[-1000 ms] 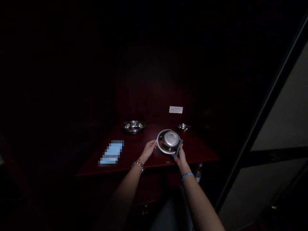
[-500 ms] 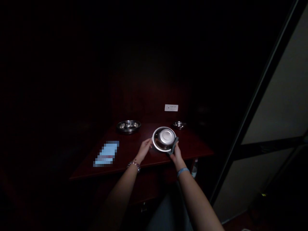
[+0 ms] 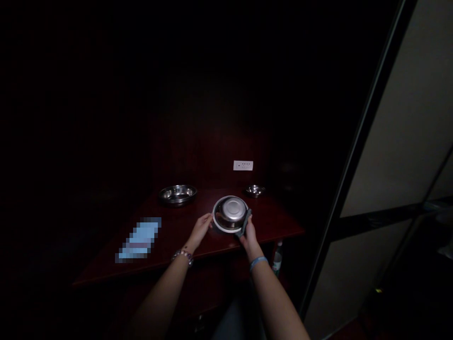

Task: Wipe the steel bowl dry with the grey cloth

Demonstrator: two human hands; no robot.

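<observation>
A shiny metal bowl [image 3: 233, 210] is held bottom up above the dark red table [image 3: 198, 245]. My left hand [image 3: 201, 227] grips its rim on the left side. On the right, my right hand [image 3: 249, 232] presses a grey cloth [image 3: 243, 226] against the rim, its fingers partly hidden behind the cloth and bowl. A wide metal basin [image 3: 178, 194] rests at the back left of the table, and a small metal dish [image 3: 255, 191] lies at the back right.
A blurred light-blue item [image 3: 139, 240] lies at the table's left. The back wall carries a white socket panel [image 3: 243, 165]. Below the table's right edge stands a plastic bottle [image 3: 277, 259]. A pale panel with a dark frame [image 3: 382, 165] rises at the right.
The view has shifted, so the table and dishes appear lower and further left. The bowl has tilted a little, and both hands keep hold of it.
</observation>
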